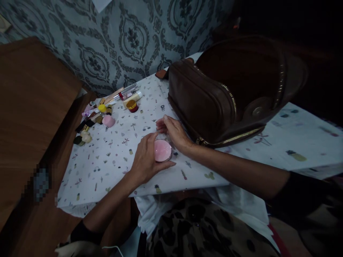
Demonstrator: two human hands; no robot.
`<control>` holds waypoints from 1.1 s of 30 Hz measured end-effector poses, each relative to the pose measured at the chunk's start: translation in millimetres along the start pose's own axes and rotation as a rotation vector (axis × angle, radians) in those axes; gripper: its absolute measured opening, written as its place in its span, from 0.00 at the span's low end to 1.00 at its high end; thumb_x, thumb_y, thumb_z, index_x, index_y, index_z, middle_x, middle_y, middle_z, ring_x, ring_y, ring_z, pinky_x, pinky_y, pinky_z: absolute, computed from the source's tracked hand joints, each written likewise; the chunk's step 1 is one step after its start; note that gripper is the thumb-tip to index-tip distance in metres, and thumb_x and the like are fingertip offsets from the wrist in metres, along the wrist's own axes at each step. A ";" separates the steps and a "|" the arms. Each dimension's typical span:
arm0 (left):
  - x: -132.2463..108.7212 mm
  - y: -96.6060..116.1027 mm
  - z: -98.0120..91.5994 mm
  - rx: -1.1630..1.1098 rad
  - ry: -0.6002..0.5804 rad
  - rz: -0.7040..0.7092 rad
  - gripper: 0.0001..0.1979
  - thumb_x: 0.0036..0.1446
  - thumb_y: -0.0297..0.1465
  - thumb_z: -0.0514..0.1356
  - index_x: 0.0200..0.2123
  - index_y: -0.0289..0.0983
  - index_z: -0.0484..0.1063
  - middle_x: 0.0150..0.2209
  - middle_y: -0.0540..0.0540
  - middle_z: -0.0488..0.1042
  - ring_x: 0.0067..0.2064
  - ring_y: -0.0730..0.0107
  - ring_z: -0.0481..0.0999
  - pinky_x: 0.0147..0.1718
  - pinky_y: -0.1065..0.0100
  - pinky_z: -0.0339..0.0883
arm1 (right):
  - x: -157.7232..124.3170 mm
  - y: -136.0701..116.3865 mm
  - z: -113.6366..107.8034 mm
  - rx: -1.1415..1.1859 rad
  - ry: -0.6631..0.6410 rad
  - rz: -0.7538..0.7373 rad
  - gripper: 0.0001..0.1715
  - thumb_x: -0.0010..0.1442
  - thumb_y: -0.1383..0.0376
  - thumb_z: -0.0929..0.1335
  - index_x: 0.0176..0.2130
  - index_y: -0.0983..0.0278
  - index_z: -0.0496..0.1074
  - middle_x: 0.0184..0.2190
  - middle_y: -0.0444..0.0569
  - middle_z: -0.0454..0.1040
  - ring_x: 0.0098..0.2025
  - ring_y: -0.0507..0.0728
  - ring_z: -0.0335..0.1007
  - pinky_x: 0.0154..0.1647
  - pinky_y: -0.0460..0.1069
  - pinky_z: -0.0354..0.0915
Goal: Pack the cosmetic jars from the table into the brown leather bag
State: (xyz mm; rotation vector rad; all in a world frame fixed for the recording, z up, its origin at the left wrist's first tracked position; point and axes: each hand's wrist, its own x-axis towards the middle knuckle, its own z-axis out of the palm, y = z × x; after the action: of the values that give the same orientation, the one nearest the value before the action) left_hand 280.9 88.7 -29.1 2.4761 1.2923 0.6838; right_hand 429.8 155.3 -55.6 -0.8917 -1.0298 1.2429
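Observation:
A round, shallow container with a glossy pink top (163, 150) and a thin shiny rim is near the table's front edge. My left hand (144, 155) grips it from the left, with the thumb along its near side and the fingers at its far side. What the container holds, if anything, cannot be told. Just beyond it, my right hand (174, 134) is open, fingers stretched out to the left and nothing visible in them. The right wrist lies close to the front corner of a brown leather bag (198, 103), which stands unzipped with a dark interior.
Cosmetics lie at the table's left: a pink sponge-like piece (108, 121), a dark red jar with a gold lid (132, 106), a cream tube (136, 96), and several brushes and small bottles. The patterned white tablecloth (118, 178) covers the table. Patterned wallpaper (134, 39) rises behind.

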 end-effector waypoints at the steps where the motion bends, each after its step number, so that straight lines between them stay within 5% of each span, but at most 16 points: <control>1: 2.1 1.4 -1.0 0.024 -0.004 -0.035 0.47 0.50 0.53 0.68 0.66 0.40 0.53 0.60 0.33 0.64 0.61 0.42 0.65 0.58 0.40 0.61 | -0.3 -0.7 -0.2 -0.001 -0.001 0.004 0.34 0.59 0.35 0.63 0.34 0.63 0.72 0.34 0.50 0.73 0.37 0.55 0.71 0.39 0.51 0.70; 5: 4.3 0.3 -22.9 -0.016 -0.174 0.020 0.36 0.57 0.37 0.65 0.65 0.42 0.55 0.59 0.37 0.67 0.61 0.45 0.66 0.60 0.42 0.60 | -0.6 -2.7 -0.8 -0.012 -0.003 0.024 0.33 0.61 0.37 0.63 0.34 0.63 0.72 0.34 0.50 0.73 0.36 0.54 0.71 0.38 0.49 0.70; 8: 1.5 -5.3 -44.5 -0.146 -0.378 0.137 0.40 0.57 0.27 0.60 0.69 0.46 0.47 0.68 0.40 0.56 0.69 0.49 0.56 0.67 0.45 0.52 | -0.2 -3.2 -0.1 -0.001 0.007 0.033 0.34 0.60 0.36 0.63 0.34 0.64 0.72 0.33 0.49 0.72 0.35 0.54 0.71 0.37 0.49 0.69; 10: -2.2 -6.1 -49.1 -0.217 -0.397 0.111 0.42 0.57 0.26 0.60 0.70 0.46 0.43 0.71 0.40 0.48 0.72 0.50 0.48 0.69 0.45 0.46 | -0.1 -3.4 1.5 0.026 0.006 0.050 0.34 0.59 0.36 0.64 0.33 0.64 0.72 0.33 0.49 0.72 0.35 0.54 0.71 0.36 0.49 0.69; 13: -8.5 1.8 -35.8 -0.362 -0.271 0.004 0.39 0.61 0.33 0.61 0.69 0.44 0.42 0.71 0.39 0.46 0.73 0.50 0.45 0.70 0.46 0.44 | -1.6 -3.4 5.8 0.102 -0.032 0.099 0.32 0.59 0.37 0.66 0.34 0.64 0.71 0.34 0.48 0.72 0.37 0.54 0.72 0.41 0.50 0.70; 18: -9.6 18.3 2.4 -0.611 0.141 -0.253 0.27 0.68 0.48 0.50 0.64 0.42 0.54 0.69 0.40 0.54 0.71 0.58 0.52 0.70 0.54 0.47 | -7.0 1.6 13.8 0.183 -0.094 0.181 0.31 0.60 0.38 0.65 0.37 0.63 0.72 0.41 0.50 0.75 0.49 0.56 0.72 0.58 0.53 0.66; 23: 7.2 4.6 14.3 -0.713 0.430 -0.427 0.24 0.67 0.52 0.48 0.54 0.43 0.65 0.61 0.43 0.65 0.66 0.62 0.62 0.65 0.57 0.55 | -17.6 7.9 18.1 0.149 -0.113 0.136 0.34 0.59 0.36 0.63 0.42 0.62 0.72 0.48 0.50 0.75 0.57 0.57 0.68 0.66 0.55 0.59; 29: 26.5 -15.4 12.1 -0.921 0.569 -0.496 0.24 0.64 0.55 0.50 0.45 0.42 0.68 0.55 0.44 0.70 0.61 0.63 0.68 0.58 0.60 0.63 | -51.3 -9.9 11.6 -0.066 -0.211 0.067 0.26 0.68 0.45 0.58 0.49 0.59 0.70 0.54 0.48 0.72 0.61 0.57 0.64 0.68 0.56 0.54; 33: 33.8 -18.9 12.3 -1.027 0.584 -0.512 0.24 0.63 0.55 0.52 0.42 0.41 0.68 0.51 0.43 0.73 0.57 0.63 0.71 0.53 0.62 0.65 | -75.6 -23.3 -2.7 -0.272 -0.347 0.041 0.23 0.67 0.51 0.63 0.56 0.59 0.66 0.55 0.50 0.70 0.59 0.60 0.65 0.63 0.58 0.60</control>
State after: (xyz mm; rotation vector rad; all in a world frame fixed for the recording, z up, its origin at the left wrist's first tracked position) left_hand 290.7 127.1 -38.3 1.1095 1.1945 1.4897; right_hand 437.5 77.4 -43.8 -0.9255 -1.4902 1.3414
